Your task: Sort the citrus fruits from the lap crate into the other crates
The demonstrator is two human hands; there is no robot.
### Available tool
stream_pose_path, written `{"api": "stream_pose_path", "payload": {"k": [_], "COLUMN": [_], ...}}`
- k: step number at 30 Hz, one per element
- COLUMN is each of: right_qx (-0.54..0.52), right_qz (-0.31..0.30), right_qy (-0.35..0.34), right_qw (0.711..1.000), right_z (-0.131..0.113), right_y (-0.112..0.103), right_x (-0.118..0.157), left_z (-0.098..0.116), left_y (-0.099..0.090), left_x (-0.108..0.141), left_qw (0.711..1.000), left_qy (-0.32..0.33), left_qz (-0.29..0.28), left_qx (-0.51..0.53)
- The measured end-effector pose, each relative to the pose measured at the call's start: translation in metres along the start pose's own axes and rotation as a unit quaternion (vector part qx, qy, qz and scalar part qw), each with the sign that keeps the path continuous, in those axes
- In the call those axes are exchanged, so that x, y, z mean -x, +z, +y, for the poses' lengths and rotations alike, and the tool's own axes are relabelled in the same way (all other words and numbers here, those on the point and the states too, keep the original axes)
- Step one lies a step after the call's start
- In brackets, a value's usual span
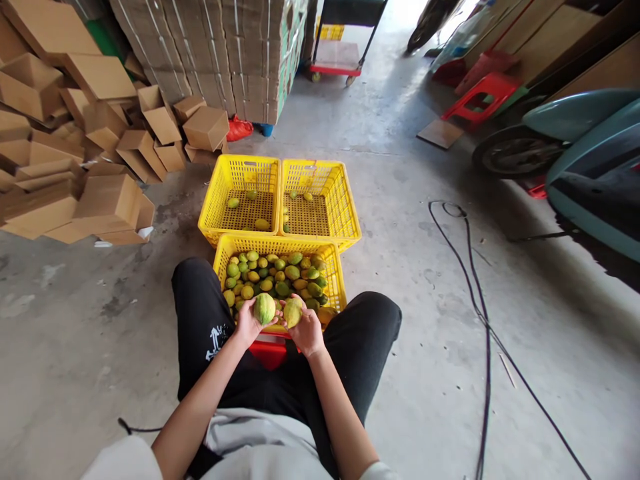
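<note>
My left hand (247, 327) holds a pale green and yellow lemon (265, 309) with the fingers curled round it. Beside it, my right hand (309, 335) grips a yellower lemon (293, 312). Both hands are over the near edge of a yellow plastic crate (339, 270) between my knees. Many green and yellow lemons (282, 289) cover the bottom of this crate. Just beyond it stand two more yellow crates, a left one (213, 203) and a right one (346, 203), each with several lemons inside.
Loose cardboard boxes (110, 200) are heaped at the left, before a tall stack of bundled cardboard (210, 60). A flatbed trolley (336, 59) stands at the back. To the right are a red stool (483, 99), a blue-green scooter (590, 120) and a black cable (483, 313) on the concrete floor.
</note>
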State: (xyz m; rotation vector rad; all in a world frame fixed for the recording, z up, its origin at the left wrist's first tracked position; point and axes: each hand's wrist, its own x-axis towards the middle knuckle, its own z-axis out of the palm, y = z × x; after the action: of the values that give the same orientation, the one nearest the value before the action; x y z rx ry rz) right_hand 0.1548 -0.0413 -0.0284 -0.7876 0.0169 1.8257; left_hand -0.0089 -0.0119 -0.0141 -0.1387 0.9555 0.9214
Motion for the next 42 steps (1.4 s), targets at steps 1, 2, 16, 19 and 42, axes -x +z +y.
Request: {"api": "stream_pose_path", "payload": {"k": [1,2,16,19,42], "right_qx": [-0.005,-0.007,0.025,-0.002,0.01], "right_qz": [0.001,0.005,0.025,0.008,0.018], "right_qy": [0.001,-0.002,-0.04,-0.014,-0.032], "right_qw": [1.0,1.0,0.999,1.0,0.999], "right_z": [-0.001,-0.001,0.002,0.001,0.0], "right_y": [0.0,0.0,-0.001,-0.005,-0.007], "right_x": [0.0,0.0,-0.001,-0.002,-0.004], "left_z": [0.0,0.001,-0.004,-0.004,-0.002], "left_y": [0.001,0.001,0.002,0.002,-0.001], "left_x": [0.0,-0.001,0.002,0.0,-0.004], "left_qw": [1.0,1.0,0.998,0.998,0.999], "left_qy": [0.001,0.004,-0.011,-0.005,-0.004], "left_qz": [0.008,0.014,-0.006,-0.015,0.044], "left_qx": [0.001,-0.001,-0.066,-0.064,-0.014]}}
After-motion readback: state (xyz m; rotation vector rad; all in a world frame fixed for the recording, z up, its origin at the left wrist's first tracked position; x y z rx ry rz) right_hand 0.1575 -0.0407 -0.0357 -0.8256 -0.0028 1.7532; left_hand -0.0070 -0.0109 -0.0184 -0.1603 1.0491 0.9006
